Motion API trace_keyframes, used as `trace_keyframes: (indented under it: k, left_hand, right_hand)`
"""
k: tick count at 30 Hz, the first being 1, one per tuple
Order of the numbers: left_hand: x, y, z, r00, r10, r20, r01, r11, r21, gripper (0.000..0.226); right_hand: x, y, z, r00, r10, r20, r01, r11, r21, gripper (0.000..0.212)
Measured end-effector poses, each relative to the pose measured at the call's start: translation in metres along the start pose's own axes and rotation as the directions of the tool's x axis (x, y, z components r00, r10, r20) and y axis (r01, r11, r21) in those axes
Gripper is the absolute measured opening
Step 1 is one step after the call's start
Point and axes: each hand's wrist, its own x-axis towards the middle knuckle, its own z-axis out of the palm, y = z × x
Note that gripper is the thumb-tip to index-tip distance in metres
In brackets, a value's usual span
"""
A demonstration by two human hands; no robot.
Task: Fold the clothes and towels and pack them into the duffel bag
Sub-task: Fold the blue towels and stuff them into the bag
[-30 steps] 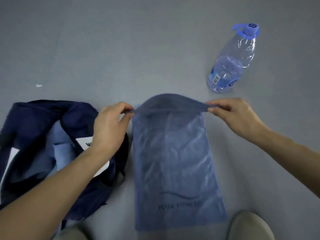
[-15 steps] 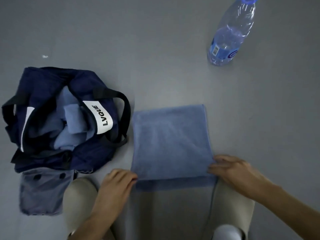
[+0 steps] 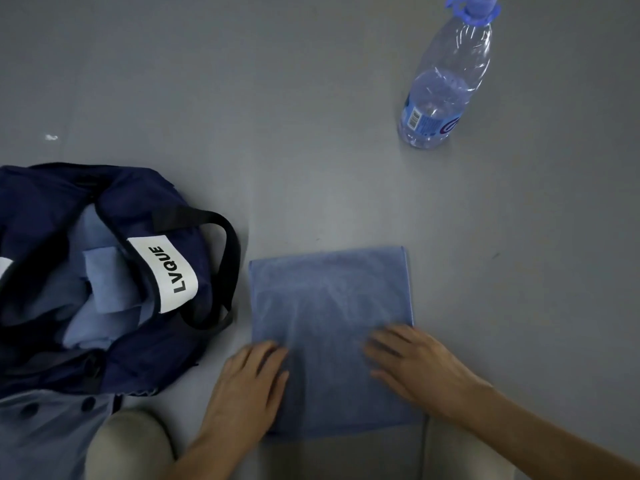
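On the grey floor in front of us lies the folded light-blue terry towel, flat and square. Our left grip and right grip press on its near half, fingers straight, clamping nothing. Just left of it sits the open navy fabric duffel bag, with blue cloth inside.

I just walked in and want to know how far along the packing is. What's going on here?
A person is pressing both hands flat on a folded blue towel on the grey floor, with the left hand near its left edge and the right hand near its right. The towel is not yet packed. To its left, the navy duffel bag lies open with light blue fabric already inside. A water bottle stands farther off, untouched.
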Motion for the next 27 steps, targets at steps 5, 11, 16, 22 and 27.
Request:
trace_keyframes:
  k: [5, 11, 16, 22, 27]
  left_hand:
    - [0.083, 0.012, 0.012, 0.992, -0.095, 0.081, 0.094, 0.995, 0.024, 0.068]
    - [0.169, -0.008, 0.005, 0.982, -0.152, 0.113, 0.140, 0.984, 0.111, 0.077]
    - [0.218, -0.027, -0.022, 0.984, -0.113, 0.137, 0.095, 0.987, 0.133, 0.081]
    - [0.241, -0.059, -0.043, 0.990, -0.097, 0.104, 0.082, 0.986, 0.142, 0.067]
    - [0.254, -0.070, -0.052, 0.998, -0.066, 0.024, 0.064, 0.994, 0.093, 0.059]
  right_hand:
    - [0.055, 0.029, 0.014, 0.979, 0.172, 0.113, -0.163, 0.983, -0.085, 0.073]
    - [0.104, 0.081, 0.002, 0.975, 0.201, 0.094, -0.185, 0.970, -0.159, 0.080]
    - [0.134, 0.113, -0.018, 0.975, 0.204, 0.083, -0.188, 0.968, -0.167, 0.081]
    - [0.152, 0.141, -0.040, 0.957, 0.276, 0.084, -0.262, 0.954, -0.149, 0.078]
    - [0.151, 0.163, -0.052, 0.943, 0.313, 0.111, -0.296, 0.944, -0.142, 0.075]
